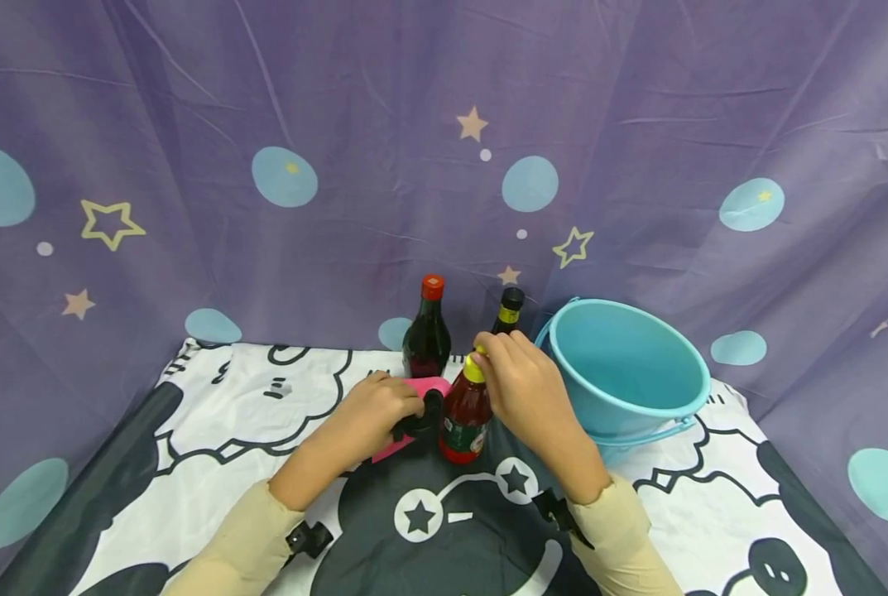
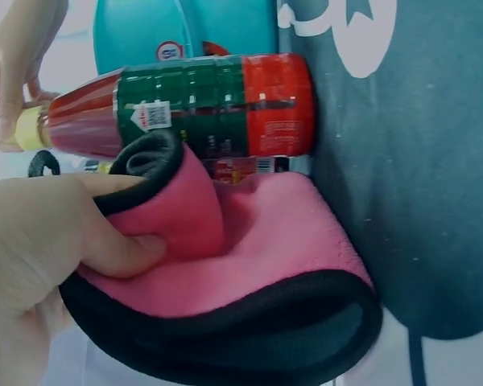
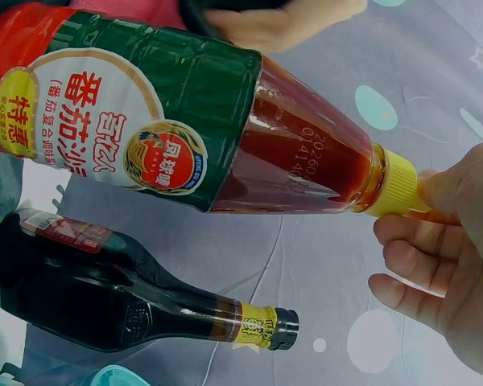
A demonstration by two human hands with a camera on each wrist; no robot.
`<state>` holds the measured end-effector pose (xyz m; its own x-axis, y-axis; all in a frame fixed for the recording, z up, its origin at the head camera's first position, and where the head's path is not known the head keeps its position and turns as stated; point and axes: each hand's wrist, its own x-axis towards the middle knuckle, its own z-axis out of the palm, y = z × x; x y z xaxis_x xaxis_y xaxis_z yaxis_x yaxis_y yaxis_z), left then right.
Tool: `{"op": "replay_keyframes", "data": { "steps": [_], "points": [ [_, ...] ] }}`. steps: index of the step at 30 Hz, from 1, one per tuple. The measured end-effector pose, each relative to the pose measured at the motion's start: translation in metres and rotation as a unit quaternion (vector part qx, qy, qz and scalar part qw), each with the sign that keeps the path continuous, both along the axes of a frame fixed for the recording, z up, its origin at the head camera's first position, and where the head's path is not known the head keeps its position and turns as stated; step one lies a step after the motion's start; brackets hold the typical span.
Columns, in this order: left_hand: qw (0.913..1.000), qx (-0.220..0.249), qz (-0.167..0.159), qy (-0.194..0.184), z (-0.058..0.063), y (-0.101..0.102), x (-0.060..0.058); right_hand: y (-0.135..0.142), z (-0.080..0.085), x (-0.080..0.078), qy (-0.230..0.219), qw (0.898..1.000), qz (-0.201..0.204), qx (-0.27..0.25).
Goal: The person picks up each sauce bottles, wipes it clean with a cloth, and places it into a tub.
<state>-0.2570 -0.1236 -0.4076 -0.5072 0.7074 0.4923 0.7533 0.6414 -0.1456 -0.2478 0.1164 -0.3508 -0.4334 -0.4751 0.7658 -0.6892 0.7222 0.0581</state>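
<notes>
My left hand grips a pink cloth with black edging, its thumb on the pink side and part of the cloth folded over. Right beside the cloth stands a tomato ketchup bottle, upright, with a green and red label. The thumb and fingers of my right hand pinch the top of its yellow cap. Behind are two dark sauce bottles: one with a red cap, the other with a black cap and yellow neck band, partly hidden by my right hand in the head view.
A light blue bucket stands to the right of the bottles, close to my right forearm. A purple curtain with stars and dots rises behind the table. Black and white cartoon cloth covers the tabletop.
</notes>
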Motion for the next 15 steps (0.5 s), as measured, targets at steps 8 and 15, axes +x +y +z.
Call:
{"op": "replay_keyframes", "data": {
  "steps": [8, 15],
  "points": [
    [0.9912, 0.130, 0.019, -0.013, 0.018, -0.007, 0.006, 0.000, -0.001, -0.002, 0.010, 1.000, 0.008, -0.002],
    [0.9730, 0.225, 0.034, 0.039, 0.027, -0.009, 0.009, -0.001, 0.000, 0.001, -0.003, 1.000, 0.015, -0.009]
  ]
}}
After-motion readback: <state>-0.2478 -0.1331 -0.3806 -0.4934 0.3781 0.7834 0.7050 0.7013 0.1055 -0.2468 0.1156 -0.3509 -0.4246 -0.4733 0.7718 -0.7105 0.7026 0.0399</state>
